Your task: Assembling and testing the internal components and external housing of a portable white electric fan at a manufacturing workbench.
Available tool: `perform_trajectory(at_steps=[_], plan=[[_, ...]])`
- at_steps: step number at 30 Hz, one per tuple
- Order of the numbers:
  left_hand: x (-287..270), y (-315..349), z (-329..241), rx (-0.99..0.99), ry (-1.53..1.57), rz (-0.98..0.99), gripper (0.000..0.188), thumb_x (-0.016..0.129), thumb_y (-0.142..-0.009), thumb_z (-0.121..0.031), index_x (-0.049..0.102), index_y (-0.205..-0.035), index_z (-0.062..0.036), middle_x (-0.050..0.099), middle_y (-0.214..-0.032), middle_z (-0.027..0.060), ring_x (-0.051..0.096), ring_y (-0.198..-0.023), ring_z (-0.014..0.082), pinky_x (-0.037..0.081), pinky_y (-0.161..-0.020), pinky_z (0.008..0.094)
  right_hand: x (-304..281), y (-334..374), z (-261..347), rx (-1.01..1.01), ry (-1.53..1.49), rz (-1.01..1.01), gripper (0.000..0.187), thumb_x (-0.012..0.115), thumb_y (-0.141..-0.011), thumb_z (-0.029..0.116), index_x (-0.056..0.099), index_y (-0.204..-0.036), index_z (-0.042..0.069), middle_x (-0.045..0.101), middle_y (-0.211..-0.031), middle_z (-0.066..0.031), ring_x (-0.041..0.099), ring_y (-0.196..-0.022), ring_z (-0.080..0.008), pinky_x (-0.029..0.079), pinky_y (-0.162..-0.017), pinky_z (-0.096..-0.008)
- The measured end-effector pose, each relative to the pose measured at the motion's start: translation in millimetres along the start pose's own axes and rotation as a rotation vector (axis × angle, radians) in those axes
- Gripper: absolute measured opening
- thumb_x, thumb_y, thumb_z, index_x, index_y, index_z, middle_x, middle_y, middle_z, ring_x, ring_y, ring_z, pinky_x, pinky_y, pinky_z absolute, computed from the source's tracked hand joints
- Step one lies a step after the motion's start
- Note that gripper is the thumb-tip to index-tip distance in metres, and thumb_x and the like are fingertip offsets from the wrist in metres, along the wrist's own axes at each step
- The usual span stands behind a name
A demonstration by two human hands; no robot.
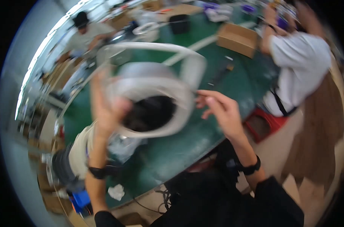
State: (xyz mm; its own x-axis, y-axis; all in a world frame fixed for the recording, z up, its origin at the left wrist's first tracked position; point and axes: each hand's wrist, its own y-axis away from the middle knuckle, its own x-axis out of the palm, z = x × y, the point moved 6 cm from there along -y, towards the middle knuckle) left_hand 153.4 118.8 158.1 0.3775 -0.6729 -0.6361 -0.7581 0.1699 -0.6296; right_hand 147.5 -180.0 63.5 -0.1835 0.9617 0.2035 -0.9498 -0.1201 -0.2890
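Note:
A white plastic housing (181,89), blurred by motion, is up in front of me above the green table. It has a wide round opening with a dark inside and a loop-shaped frame on its far side. My left hand (108,109) grips the housing along its left edge, thumb toward the opening. Just off the right rim is my right hand (220,108), its index finger stretched toward the housing and the other fingers loosely bent apart. Nothing shows clearly between those fingers.
The green table (160,159) carries a cardboard box (238,39), a black bin (179,24) and clear plastic wrapping (124,147). A red stool (264,125) is at the right, beneath a seated person (302,68). Another person (86,36) works at the far left.

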Motion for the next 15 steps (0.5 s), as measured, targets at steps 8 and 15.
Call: perform_trajectory(at_steps=[8, 15], plan=[[272.5, -26.4, -33.3, -0.038, 0.454, 0.733, 0.054, 0.053, -0.099, -0.043, 0.053, -0.130, 0.0011, 0.063, -0.115, 0.0180, 0.062, -0.100, 0.0246, 0.045, -0.094, 0.0398, -176.3, 203.5, 13.9, 0.338, 0.371, -0.224, 0.032, 0.055, -0.100, 0.016, 0.058, -0.131, 0.008, 0.070, -0.077, -0.0043, 0.067, -0.076, -0.0116, 0.054, -0.073, -0.0297], [286.6, -27.1, -114.5, 0.308, 0.290, 0.868, 0.046, 0.056, -0.098, -0.038, 0.059, -0.121, 0.0017, 0.066, -0.110, 0.0192, 0.065, -0.093, 0.0274, 0.050, -0.085, 0.0399, -273.6, 603.5, 7.1, 0.347, 0.477, -1.492, 0.025, 0.054, -0.099, 0.019, 0.068, -0.114, 0.004, 0.062, -0.072, -0.0002, 0.057, -0.062, -0.0085, 0.047, -0.056, -0.0243]])
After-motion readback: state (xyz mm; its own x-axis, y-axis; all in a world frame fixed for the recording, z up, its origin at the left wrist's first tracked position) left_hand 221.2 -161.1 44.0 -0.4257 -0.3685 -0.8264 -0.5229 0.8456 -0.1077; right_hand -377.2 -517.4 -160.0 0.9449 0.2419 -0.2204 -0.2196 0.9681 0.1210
